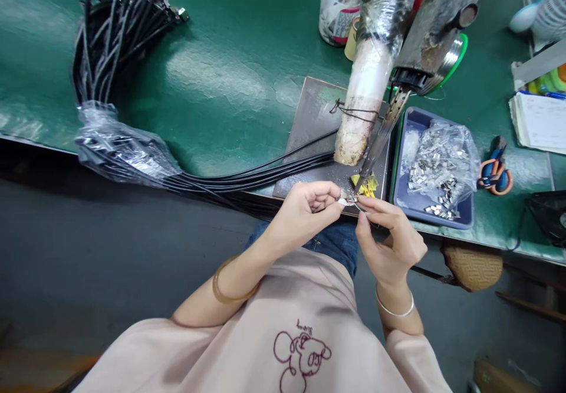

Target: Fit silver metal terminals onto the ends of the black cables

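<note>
Small part (351,200) pinched in left fingers (325,191), thin wire (359,207) in right fingers (378,205); part apparently unfinished, cables (97,68) already bundled.

No readable text, even on the shirt (260,340)

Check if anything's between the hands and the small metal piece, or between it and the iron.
Nothing visible. Left hand and right hand are both at the small metal piece, close below the soldering iron; whether piece and iron touch is unclear.
</note>
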The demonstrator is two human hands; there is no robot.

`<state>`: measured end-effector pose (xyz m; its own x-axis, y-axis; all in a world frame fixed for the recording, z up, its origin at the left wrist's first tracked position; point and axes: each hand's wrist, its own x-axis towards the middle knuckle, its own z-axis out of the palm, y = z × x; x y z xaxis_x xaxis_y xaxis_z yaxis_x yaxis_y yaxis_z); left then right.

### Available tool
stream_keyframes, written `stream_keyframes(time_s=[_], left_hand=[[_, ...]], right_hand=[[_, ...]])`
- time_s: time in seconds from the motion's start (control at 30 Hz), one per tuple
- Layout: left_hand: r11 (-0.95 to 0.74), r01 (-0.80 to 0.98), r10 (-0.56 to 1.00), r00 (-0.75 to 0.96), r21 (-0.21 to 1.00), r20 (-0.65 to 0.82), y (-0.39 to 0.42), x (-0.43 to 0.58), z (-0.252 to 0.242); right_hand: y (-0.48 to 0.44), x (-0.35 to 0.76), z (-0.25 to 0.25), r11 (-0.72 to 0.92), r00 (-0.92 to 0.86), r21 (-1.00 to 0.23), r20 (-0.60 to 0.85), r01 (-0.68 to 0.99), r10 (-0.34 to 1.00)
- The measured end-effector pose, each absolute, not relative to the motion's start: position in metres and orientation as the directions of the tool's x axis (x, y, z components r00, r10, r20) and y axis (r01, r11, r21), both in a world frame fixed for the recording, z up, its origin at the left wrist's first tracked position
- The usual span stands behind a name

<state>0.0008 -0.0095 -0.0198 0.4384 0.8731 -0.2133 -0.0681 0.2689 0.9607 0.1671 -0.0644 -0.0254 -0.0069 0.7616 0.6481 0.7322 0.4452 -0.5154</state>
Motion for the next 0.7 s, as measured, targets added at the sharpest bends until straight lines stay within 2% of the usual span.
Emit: stream_keyframes(time_s=[0.2, 0.33, 0.7], left_hand=[[0.024, 0.017, 0.933, 0.358, 1.000, -0.029, -0.018, 0.001, -0.018], [-0.167, 0.091, 0.932, 0.339, 0.982, 0.127, -0.022, 0.001, -0.019], [-0.435, 0.142, 0.854, 0.380, 0.889, 0.357, -0.027, -0.001, -0.024]], right_hand=[[-0.067, 0.167, -0.030, 0.360, 0.113, -0.679, 0.547, 0.640, 0.830], [-0.068, 0.168, -0.032, 0.343, 0.152, -0.714, 0.531, 0.611, 0.834], [-0.068, 0.171, -0.023, 0.399, 0.060, -0.625, 0.582, 0.671, 0.811]])
